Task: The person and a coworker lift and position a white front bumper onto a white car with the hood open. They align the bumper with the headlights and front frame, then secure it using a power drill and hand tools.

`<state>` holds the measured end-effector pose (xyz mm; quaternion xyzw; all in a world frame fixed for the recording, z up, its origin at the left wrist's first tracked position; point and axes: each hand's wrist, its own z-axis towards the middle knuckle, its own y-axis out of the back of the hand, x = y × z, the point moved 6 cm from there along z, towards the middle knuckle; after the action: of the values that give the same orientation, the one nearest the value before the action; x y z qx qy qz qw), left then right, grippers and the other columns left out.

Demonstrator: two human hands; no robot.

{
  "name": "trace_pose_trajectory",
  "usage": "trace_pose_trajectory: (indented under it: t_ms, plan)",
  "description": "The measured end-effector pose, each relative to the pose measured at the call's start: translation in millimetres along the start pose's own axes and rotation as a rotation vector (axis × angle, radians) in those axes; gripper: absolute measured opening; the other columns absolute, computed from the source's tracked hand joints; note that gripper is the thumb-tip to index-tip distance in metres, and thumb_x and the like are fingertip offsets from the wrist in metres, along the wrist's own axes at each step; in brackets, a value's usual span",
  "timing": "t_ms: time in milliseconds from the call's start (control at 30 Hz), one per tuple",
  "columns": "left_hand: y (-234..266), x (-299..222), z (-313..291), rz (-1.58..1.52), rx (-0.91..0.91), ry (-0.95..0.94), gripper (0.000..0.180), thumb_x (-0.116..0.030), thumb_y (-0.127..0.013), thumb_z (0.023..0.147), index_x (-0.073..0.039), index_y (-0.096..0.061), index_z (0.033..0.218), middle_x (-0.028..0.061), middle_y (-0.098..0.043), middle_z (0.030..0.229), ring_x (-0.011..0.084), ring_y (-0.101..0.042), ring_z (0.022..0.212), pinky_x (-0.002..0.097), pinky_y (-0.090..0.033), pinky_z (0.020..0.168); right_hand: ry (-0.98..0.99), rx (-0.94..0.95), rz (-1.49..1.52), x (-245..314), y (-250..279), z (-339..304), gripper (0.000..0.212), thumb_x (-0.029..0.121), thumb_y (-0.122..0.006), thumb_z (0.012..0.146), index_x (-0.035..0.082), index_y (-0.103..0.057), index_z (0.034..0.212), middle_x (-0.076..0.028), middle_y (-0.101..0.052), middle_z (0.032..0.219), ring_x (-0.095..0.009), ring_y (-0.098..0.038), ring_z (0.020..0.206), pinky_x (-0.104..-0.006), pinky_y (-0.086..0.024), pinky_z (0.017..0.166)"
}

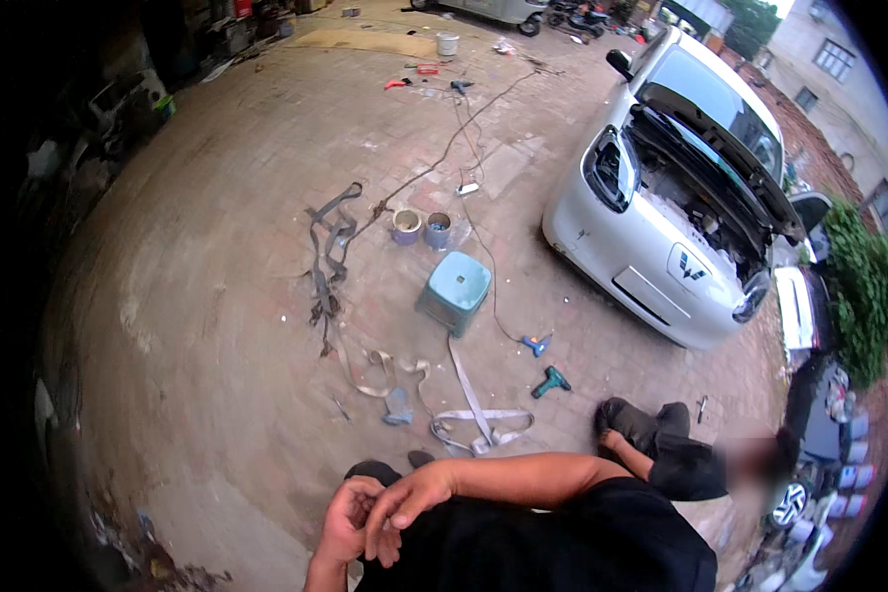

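Observation:
My left hand [343, 520] and my right hand [411, 501] meet in front of my body at the lower middle. The right one lies across the left, its fingers loosely bent and apart. The left fingers are loosely curved and partly hidden behind the right hand. I see nothing held in either. Ahead of them on the ground lie pale webbing straps [483, 426] and a small greyish-blue piece [398, 406]. Farther off stands a light-blue plastic stool [459, 276].
A silver-white car [651, 232] with its hood raised stands at right. Beside me a person in dark clothes [686, 459] is down low. A green cordless drill [552, 382], a corded blue tool [536, 344], two cans [406, 227], dark straps [324, 252] and a long cable lie around.

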<state>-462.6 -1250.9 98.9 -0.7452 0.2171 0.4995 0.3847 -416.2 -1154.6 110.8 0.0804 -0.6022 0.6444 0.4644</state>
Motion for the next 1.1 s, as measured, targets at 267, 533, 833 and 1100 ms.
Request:
trace_pose_trajectory:
  t_ms: [267,533,833,1100]
  plan:
    - [93.0,-14.0,150.8,0.449,0.710,-0.026,0.033,-0.002,-0.081,0.084,-0.003,-0.059,0.109,0.0079,-0.062,0.112,0.0151,-0.064,0.095,0.0309,-0.052,0.086,0.323,-0.378,0.066,55.0,94.5,6.2,0.076,0.055,-0.062,0.097,-0.008,-0.056,0.138,-0.021,-0.066,0.129,-0.029,-0.064,0.120,-0.0397,-0.046,0.106]
    - [34.8,-16.8,252.2,0.095,1.115,0.501,0.034,-0.008,-0.076,0.090,-0.003,-0.060,0.120,0.0033,-0.063,0.110,0.0114,-0.061,0.101,0.0291,-0.051,0.089,0.602,-0.582,-0.023,104.1,106.4,-40.9,0.083,0.057,-0.062,0.096,-0.010,-0.049,0.143,-0.023,-0.059,0.138,-0.032,-0.056,0.131,-0.0439,-0.037,0.115]
    - [-82.9,58.0,485.1,0.358,0.825,0.540,0.017,-0.016,-0.064,0.098,-0.001,-0.068,0.106,0.0031,-0.067,0.092,0.0127,-0.063,0.089,0.0300,-0.051,0.084,0.856,-1.019,-0.046,121.8,169.5,-280.5,0.085,0.061,-0.063,0.092,-0.009,-0.054,0.140,-0.021,-0.065,0.132,-0.028,-0.061,0.125,-0.0404,-0.041,0.112]
    - [-184.2,139.3,685.1,0.580,0.394,0.582,0.032,-0.018,-0.061,0.101,0.001,-0.066,0.126,0.0106,-0.071,0.113,0.0182,-0.067,0.098,0.0326,-0.053,0.089,0.862,-1.614,0.068,167.0,194.7,-543.1,0.070,0.053,-0.059,0.098,-0.007,-0.060,0.133,-0.019,-0.069,0.122,-0.025,-0.066,0.114,-0.0371,-0.049,0.101]
